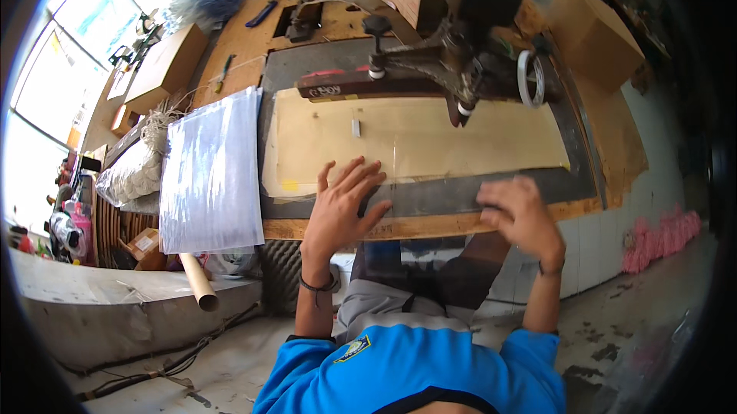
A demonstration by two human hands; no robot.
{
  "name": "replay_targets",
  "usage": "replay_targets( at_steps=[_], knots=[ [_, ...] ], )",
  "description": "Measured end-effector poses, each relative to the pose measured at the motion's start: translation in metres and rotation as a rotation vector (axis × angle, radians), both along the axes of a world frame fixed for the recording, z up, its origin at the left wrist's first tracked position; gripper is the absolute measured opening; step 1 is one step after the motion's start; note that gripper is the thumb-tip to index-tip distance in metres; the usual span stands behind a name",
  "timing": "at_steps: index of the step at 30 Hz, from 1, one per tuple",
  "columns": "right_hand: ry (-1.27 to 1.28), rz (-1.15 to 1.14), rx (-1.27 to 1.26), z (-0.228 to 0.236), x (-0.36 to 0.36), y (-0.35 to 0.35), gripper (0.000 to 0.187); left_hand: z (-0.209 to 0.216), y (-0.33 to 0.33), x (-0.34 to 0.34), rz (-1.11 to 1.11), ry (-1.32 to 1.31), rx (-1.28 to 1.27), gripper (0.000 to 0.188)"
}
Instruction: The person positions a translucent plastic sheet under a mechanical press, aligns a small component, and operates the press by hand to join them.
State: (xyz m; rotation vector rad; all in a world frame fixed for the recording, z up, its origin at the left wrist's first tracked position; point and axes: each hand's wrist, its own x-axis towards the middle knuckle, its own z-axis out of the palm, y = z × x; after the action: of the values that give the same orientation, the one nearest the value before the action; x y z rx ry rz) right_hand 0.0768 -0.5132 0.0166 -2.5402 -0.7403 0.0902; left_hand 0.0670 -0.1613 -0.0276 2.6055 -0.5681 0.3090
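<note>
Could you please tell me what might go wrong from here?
The dark bar is mounted over the far side of the pale board; if it came down while the left hand reached beneath, fingers might be pinched.

The clear sheets seem to overhang the table's near edge, so a bump could send them sliding.

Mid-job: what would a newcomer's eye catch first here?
Probably the bright blue shirt at the bottom, then the left hand and right hand at the bench's near edge. Beyond them, a dark metal bracket overhangs a long cream panel. Shiny plastic sheets at the left and a pink bundle at the far right stand out.
</note>
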Motion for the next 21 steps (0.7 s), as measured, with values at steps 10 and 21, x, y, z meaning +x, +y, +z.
replay_targets(
  at_steps=[10, 21],
  knots=[
    [-0.074, -0.074, -0.064, -0.029, 0.111, -0.033, 0.056, 0.002, -0.022, 0.079, -0.126, -0.147, 0.163, 0.066],
    [0.055, 0.063, 0.258, -0.031, 0.113, -0.037, 0.023, 0.018, -0.035, 0.091, -0.154, 0.022, 0.061, 0.030]
  ],
)
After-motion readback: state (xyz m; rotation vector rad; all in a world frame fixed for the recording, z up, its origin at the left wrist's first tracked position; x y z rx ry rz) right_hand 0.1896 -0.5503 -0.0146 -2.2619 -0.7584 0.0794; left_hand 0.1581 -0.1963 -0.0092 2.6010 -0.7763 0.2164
